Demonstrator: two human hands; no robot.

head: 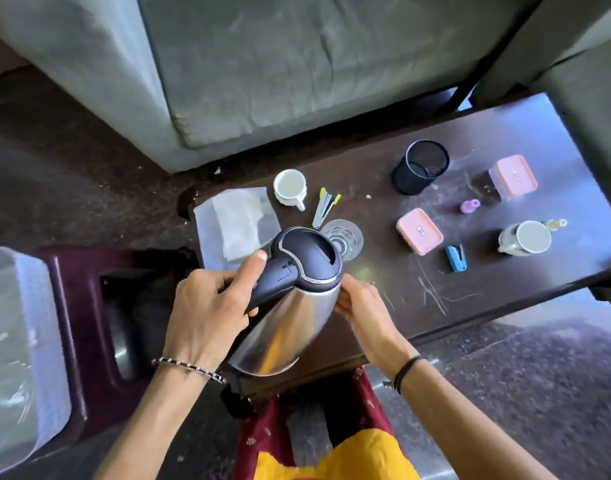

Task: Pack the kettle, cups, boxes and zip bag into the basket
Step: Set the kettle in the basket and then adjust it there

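My left hand (207,306) is wrapped around the black handle of the kettle (290,320), thumb laid along the top of the handle, and my right hand (361,303) cups the steel side with bent fingers, so both hands are grasping the kettle and neither is free. The kettle is off the table (470,306), tipped with its lid leaning away from me and its base towards my lap, over the near edge. The basket (20,323) sits well to the left of the kettle, on the dark red stool (85,299), and I judge this is the carry across. To do it well I should bring the kettle upright, let the handle hand take the weight, keep the other palm on the body so it does not swing, and set it down flat on its base at one side of the basket, leaving room for the rest. Just beyond the kettle lie the zip bag (234,223) to its left and a glass (343,237) almost touching the lid, so I should lift clear before swinging left. Further beyond stand a white cup (290,187) and some pens (324,207). To the right of the kettle are a pink box (420,230), a blue stapler (456,258) and a second cup (527,237); further right and back, a mesh pot (421,166) and another pink box (513,176).
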